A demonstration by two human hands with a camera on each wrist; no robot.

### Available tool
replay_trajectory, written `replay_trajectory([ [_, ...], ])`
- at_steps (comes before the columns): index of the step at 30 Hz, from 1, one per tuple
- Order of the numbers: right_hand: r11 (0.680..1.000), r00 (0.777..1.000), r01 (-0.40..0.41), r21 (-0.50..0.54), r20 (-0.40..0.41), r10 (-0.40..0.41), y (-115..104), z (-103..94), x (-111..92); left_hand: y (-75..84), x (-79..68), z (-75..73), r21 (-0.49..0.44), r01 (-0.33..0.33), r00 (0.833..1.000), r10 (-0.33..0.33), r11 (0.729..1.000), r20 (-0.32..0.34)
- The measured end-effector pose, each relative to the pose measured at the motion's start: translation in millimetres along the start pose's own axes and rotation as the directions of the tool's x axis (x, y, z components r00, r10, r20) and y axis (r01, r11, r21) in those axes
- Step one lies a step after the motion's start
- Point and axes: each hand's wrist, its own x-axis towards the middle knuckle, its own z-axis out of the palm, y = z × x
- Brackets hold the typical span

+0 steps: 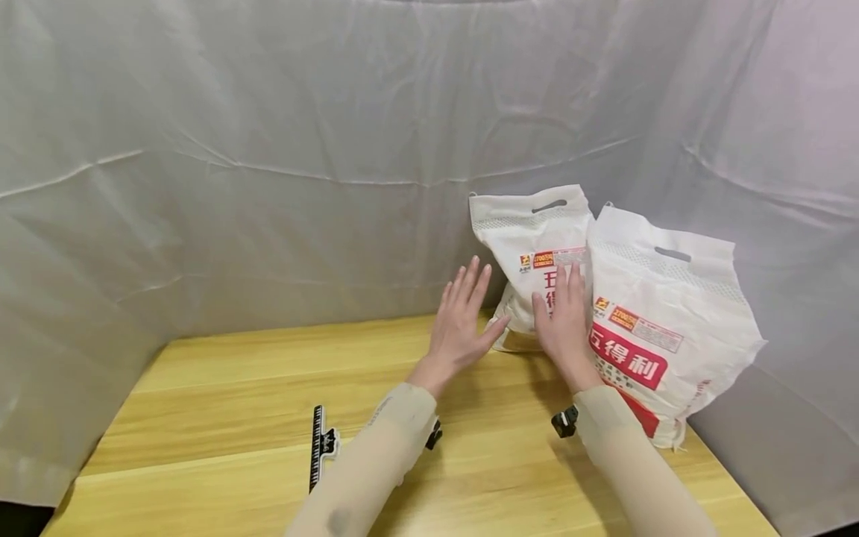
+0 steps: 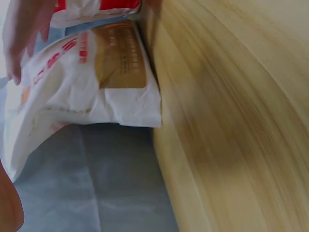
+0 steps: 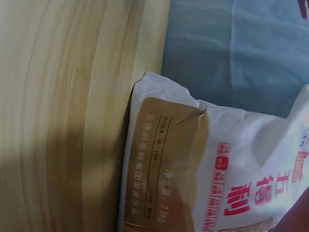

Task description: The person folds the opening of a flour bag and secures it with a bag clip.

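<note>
Two white flour bags with red Chinese lettering and handle cut-outs stand at the back right. The rear bag [image 1: 499, 224] leans back; its lower gold panel [image 3: 169, 159] reads 2.5kg in the right wrist view. My left hand [image 1: 459, 324] hovers at that bag's left side with fingers spread and straight. My right hand [image 1: 565, 328] is held before the bag's front, fingers extended and covering part of the lettering; whether it touches cannot be told. The larger-looking front bag [image 1: 684, 306], with a red band, stands just right of the right hand. Neither hand grips anything.
A black-and-white clip with a piano-key pattern [image 1: 317, 447] lies on the wooden table [image 1: 221, 395], left of my left forearm. Grey cloth [image 1: 302, 186] hangs behind the table and along both sides.
</note>
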Motion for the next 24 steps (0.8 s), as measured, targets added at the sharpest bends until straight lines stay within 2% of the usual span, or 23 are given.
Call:
replay_trajectory([
  [4,0.999,0.999,-0.044,0.024,-0.005,0.044,4.1,2.5,5.0,-0.2,11.3,16.8,-0.014,0.024,1.0,-0.024,1.0,0.015],
  [8,0.994,0.995,-0.099,0.036,0.021,0.099,8.1,4.8,8.1,-0.4,18.2,27.8,0.018,0.037,0.999,-0.038,0.999,0.036],
  [12,0.993,0.993,-0.117,0.033,0.015,0.117,12.5,6.6,10.5,2.3,24.2,33.6,0.04,0.045,0.995,-0.049,0.998,0.09],
  [18,0.99,0.992,-0.122,0.074,-0.029,0.124,20.6,10.1,12.9,6.8,31.4,42.1,0.078,0.087,0.979,-0.1,0.993,0.179],
  [21,0.986,0.989,-0.144,0.079,-0.004,0.145,22.2,11.2,13.5,7.0,33.6,46.0,0.097,0.099,0.974,-0.116,0.99,0.195],
  [24,0.988,0.988,-0.153,0.037,0.029,0.152,23.9,11.9,15.1,7.0,35.2,49.6,0.11,0.095,0.973,-0.115,0.989,0.198],
])
